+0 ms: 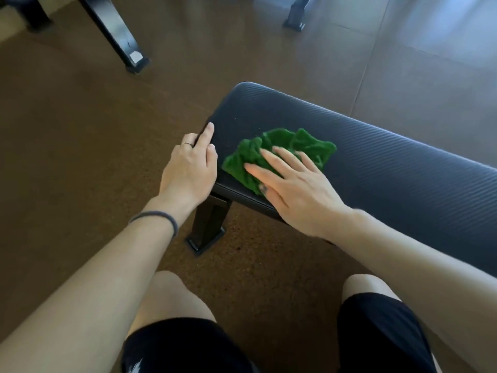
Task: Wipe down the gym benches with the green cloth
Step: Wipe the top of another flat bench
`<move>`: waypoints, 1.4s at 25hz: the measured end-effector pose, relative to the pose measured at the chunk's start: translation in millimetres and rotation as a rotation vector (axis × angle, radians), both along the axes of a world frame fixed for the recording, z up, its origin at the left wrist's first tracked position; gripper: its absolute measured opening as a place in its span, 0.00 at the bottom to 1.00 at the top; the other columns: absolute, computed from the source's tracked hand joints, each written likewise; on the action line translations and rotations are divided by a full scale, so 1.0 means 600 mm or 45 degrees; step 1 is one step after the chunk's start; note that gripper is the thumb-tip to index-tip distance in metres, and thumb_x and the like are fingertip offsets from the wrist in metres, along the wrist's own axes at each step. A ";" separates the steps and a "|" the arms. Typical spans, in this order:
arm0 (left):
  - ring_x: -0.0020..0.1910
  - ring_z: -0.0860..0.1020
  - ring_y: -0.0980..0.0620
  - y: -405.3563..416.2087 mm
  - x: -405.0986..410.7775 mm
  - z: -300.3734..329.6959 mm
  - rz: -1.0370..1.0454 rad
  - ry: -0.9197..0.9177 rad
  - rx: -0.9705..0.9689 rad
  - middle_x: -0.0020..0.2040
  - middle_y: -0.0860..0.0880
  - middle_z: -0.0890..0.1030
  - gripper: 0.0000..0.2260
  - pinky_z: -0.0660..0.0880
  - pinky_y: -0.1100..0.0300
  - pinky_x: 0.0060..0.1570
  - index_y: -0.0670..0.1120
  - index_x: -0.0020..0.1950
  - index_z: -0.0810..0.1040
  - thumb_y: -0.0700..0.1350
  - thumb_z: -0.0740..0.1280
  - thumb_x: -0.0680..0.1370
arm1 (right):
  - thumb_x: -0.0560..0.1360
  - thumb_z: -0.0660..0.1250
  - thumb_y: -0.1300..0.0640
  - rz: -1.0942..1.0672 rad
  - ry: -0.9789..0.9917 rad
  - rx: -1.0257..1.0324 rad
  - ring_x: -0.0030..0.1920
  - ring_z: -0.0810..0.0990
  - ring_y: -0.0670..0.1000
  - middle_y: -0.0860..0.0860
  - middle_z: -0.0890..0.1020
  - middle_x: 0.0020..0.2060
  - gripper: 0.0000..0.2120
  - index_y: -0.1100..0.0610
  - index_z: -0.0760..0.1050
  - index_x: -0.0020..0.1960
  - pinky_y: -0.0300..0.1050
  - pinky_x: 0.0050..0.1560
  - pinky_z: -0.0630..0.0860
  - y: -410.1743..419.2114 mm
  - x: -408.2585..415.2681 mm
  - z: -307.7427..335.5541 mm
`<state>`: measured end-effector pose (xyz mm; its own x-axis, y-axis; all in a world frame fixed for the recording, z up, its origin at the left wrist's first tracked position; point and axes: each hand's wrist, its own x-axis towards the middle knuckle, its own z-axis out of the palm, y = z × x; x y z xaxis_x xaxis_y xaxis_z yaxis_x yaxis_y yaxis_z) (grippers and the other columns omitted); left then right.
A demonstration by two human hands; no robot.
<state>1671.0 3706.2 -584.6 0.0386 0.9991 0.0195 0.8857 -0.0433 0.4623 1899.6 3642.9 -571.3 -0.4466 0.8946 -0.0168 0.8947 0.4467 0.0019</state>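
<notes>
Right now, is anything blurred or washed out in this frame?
Head view: the right hand on the cloth is slightly motion-blurred; window glare whitens the floor top right; the bench and left hand are sharp.

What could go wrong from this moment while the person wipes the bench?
The green cloth is bunched under the flat right hand, near the bench end, so a stroke could push it off the edge. Bunched, it may also wipe only a narrow strip. The left hand on the corner could block that spot.
</notes>
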 end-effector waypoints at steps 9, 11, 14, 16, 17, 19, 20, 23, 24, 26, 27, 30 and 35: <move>0.61 0.70 0.45 -0.001 -0.012 -0.016 -0.111 0.017 0.082 0.70 0.44 0.71 0.23 0.72 0.55 0.44 0.51 0.83 0.58 0.50 0.50 0.87 | 0.86 0.52 0.46 0.190 -0.146 0.038 0.81 0.59 0.61 0.51 0.58 0.82 0.26 0.41 0.53 0.83 0.64 0.79 0.59 -0.023 -0.026 -0.008; 0.63 0.69 0.45 -0.001 -0.016 -0.016 -0.137 -0.019 0.062 0.70 0.45 0.70 0.23 0.72 0.54 0.45 0.52 0.83 0.57 0.50 0.50 0.87 | 0.85 0.54 0.45 0.139 -0.086 0.054 0.81 0.58 0.60 0.51 0.60 0.82 0.26 0.42 0.55 0.83 0.63 0.79 0.59 -0.004 -0.062 -0.010; 0.62 0.69 0.46 -0.004 -0.024 -0.015 -0.140 -0.058 0.055 0.70 0.46 0.69 0.24 0.73 0.53 0.45 0.53 0.83 0.57 0.51 0.50 0.86 | 0.86 0.50 0.44 0.168 -0.082 0.044 0.82 0.56 0.56 0.50 0.59 0.82 0.25 0.44 0.54 0.83 0.60 0.80 0.59 -0.018 -0.028 -0.009; 0.62 0.69 0.46 -0.004 -0.022 -0.014 -0.155 -0.048 0.053 0.71 0.46 0.69 0.24 0.74 0.54 0.46 0.52 0.84 0.56 0.51 0.49 0.87 | 0.86 0.49 0.42 0.152 -0.082 0.043 0.82 0.56 0.54 0.50 0.60 0.82 0.26 0.44 0.55 0.83 0.59 0.79 0.60 -0.035 0.018 -0.001; 0.62 0.69 0.46 -0.005 -0.021 -0.013 -0.151 -0.032 0.052 0.71 0.45 0.69 0.24 0.75 0.55 0.46 0.52 0.84 0.56 0.50 0.49 0.87 | 0.86 0.49 0.42 0.126 -0.082 0.022 0.82 0.56 0.54 0.51 0.60 0.82 0.26 0.44 0.55 0.83 0.60 0.79 0.60 -0.042 0.031 0.002; 0.62 0.69 0.45 -0.009 -0.018 -0.013 -0.134 -0.007 0.041 0.72 0.44 0.69 0.24 0.73 0.56 0.46 0.51 0.84 0.56 0.50 0.50 0.87 | 0.86 0.47 0.42 0.098 -0.068 -0.020 0.82 0.56 0.55 0.50 0.59 0.82 0.26 0.44 0.55 0.83 0.61 0.79 0.59 -0.048 0.030 0.005; 0.62 0.69 0.45 -0.009 -0.016 -0.012 -0.134 0.005 0.041 0.73 0.44 0.69 0.24 0.73 0.55 0.46 0.51 0.84 0.56 0.50 0.50 0.87 | 0.86 0.46 0.42 0.107 -0.041 -0.032 0.82 0.56 0.56 0.50 0.59 0.82 0.26 0.44 0.55 0.83 0.60 0.80 0.58 -0.037 0.018 0.006; 0.63 0.69 0.44 -0.012 -0.009 -0.011 -0.092 0.008 0.025 0.73 0.44 0.68 0.25 0.73 0.53 0.48 0.50 0.84 0.56 0.51 0.50 0.86 | 0.86 0.45 0.44 0.115 0.078 -0.058 0.81 0.57 0.56 0.50 0.60 0.82 0.25 0.45 0.57 0.83 0.58 0.80 0.56 0.055 -0.037 0.007; 0.63 0.69 0.44 -0.016 -0.007 -0.009 -0.085 0.013 0.023 0.73 0.45 0.68 0.26 0.74 0.52 0.50 0.50 0.84 0.56 0.52 0.48 0.85 | 0.86 0.46 0.44 0.044 0.109 -0.047 0.81 0.58 0.56 0.50 0.60 0.82 0.25 0.46 0.57 0.82 0.57 0.80 0.56 0.100 -0.060 0.011; 0.62 0.71 0.44 -0.019 -0.002 0.000 -0.066 -0.009 0.034 0.72 0.45 0.69 0.27 0.76 0.50 0.54 0.48 0.82 0.59 0.53 0.47 0.83 | 0.87 0.47 0.45 -0.115 0.122 -0.066 0.82 0.56 0.56 0.50 0.59 0.82 0.25 0.46 0.57 0.83 0.57 0.79 0.54 0.170 -0.100 0.015; 0.63 0.71 0.43 -0.020 0.002 0.001 -0.042 -0.026 0.042 0.71 0.44 0.69 0.27 0.75 0.51 0.56 0.46 0.81 0.61 0.53 0.47 0.83 | 0.86 0.47 0.45 -0.173 0.133 -0.087 0.82 0.55 0.56 0.50 0.59 0.82 0.25 0.47 0.57 0.83 0.57 0.79 0.53 0.179 -0.111 0.015; 0.68 0.69 0.42 -0.019 0.011 0.002 0.034 -0.087 -0.010 0.75 0.43 0.68 0.25 0.70 0.53 0.60 0.43 0.83 0.56 0.48 0.50 0.86 | 0.86 0.48 0.46 -0.111 0.146 -0.027 0.81 0.58 0.56 0.51 0.62 0.81 0.25 0.48 0.61 0.81 0.58 0.79 0.56 0.085 -0.084 0.006; 0.74 0.65 0.44 -0.016 0.037 0.009 0.287 -0.259 -0.054 0.77 0.45 0.67 0.22 0.68 0.51 0.64 0.47 0.82 0.59 0.46 0.52 0.87 | 0.85 0.46 0.45 0.216 0.095 -0.094 0.80 0.62 0.56 0.50 0.65 0.80 0.25 0.48 0.63 0.80 0.57 0.78 0.59 0.094 -0.037 0.021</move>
